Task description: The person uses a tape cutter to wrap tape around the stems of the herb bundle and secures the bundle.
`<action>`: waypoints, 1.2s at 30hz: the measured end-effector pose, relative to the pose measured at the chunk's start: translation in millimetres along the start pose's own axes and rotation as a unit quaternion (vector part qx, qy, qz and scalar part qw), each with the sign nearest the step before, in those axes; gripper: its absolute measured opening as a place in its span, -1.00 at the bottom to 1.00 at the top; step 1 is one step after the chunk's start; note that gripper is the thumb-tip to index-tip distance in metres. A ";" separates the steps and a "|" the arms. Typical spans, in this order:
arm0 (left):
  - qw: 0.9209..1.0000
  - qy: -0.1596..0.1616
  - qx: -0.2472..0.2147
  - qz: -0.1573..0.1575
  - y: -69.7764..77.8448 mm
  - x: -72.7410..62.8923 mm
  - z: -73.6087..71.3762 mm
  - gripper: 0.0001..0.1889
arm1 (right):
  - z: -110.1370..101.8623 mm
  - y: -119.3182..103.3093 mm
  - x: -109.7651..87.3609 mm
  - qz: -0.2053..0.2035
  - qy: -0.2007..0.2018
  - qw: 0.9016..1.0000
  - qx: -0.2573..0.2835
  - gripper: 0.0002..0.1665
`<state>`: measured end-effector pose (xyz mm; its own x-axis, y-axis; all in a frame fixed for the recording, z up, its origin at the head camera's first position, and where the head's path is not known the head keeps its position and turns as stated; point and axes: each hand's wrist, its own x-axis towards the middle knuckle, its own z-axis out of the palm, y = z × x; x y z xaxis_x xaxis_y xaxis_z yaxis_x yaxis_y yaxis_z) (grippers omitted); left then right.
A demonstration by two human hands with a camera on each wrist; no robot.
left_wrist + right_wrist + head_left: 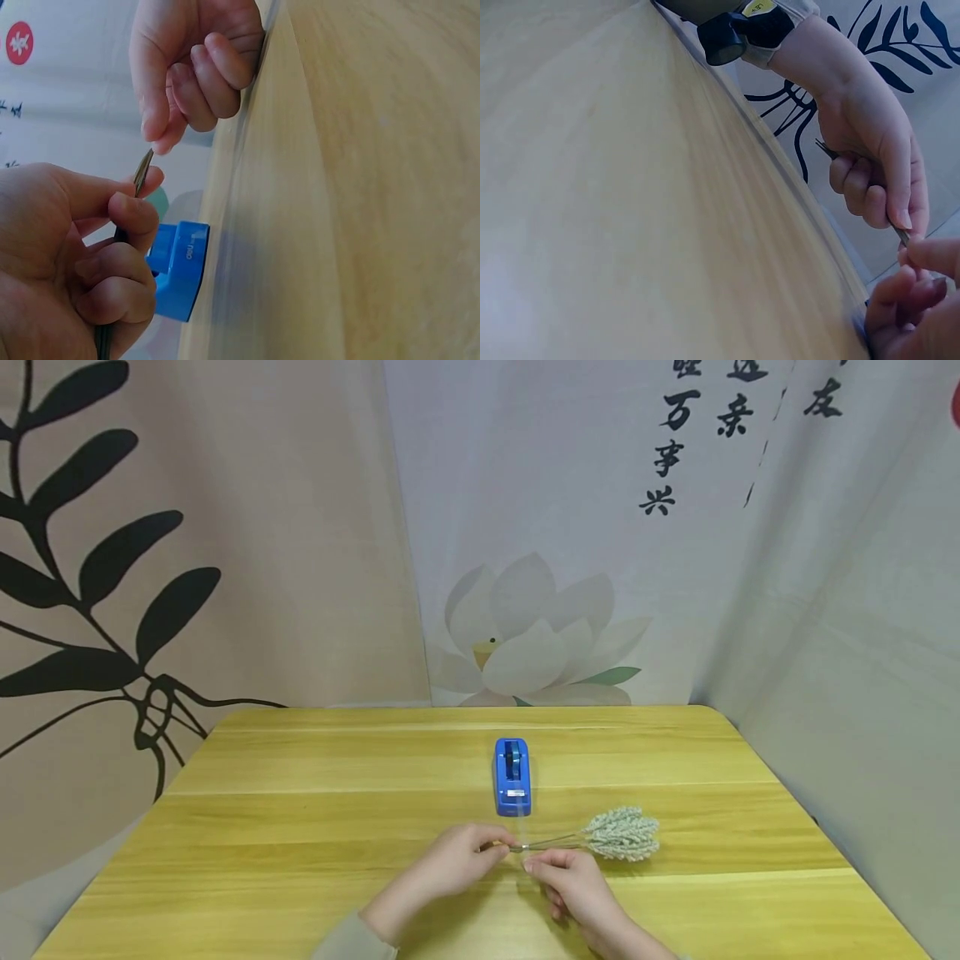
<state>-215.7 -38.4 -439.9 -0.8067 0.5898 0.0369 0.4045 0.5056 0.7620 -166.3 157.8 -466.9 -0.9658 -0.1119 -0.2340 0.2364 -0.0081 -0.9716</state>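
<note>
A bunch of pale green dried flower sprigs (622, 835) lies sideways over the table, its heads to the right. My left hand (461, 860) grips the thin stems (555, 841) near their cut ends; in the left wrist view the stems (142, 171) pass through curled fingers. A faint clear strip of tape (522, 829) runs from the blue tape dispenser (513, 793) toward me, across the stems. My right hand (577, 889) pinches the tape's near end between thumb and forefinger, just below the stems. In the right wrist view the flower heads are out of sight.
The wooden table (300, 827) reaches back to a hanging curtain (315, 568) printed with leaves, a lotus and writing. The dispenser stands just beyond my hands. A dark wrist device (724, 41) sits on the left forearm.
</note>
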 end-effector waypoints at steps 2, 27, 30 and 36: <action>1.000 0.004 0.002 0.002 -0.6 -0.1 0.5 -0.78 | 1.4 -0.2 -0.7 -0.001 -0.002 1.000 0.019 -0.68; 1.000 -0.016 -0.023 -0.013 6.6 -4.9 -7.8 -0.83 | 14.7 5.6 6.0 -0.025 0.046 0.996 0.075 -0.74; 0.999 -0.025 -0.023 -0.016 5.7 -4.8 -6.8 -0.83 | 16.9 6.7 6.5 -0.036 0.058 0.994 0.081 -0.72; 0.999 -0.028 -0.005 -0.016 3.5 -3.3 -4.2 -0.82 | 22.1 9.1 8.5 -0.054 0.097 0.990 0.090 -0.67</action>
<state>-213.4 -41.3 -434.6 -0.7935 0.6080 -0.0247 0.3738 0.5192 0.7686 -170.0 134.8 -477.0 -0.9848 0.0921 -0.1475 0.1282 -0.1889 -0.9736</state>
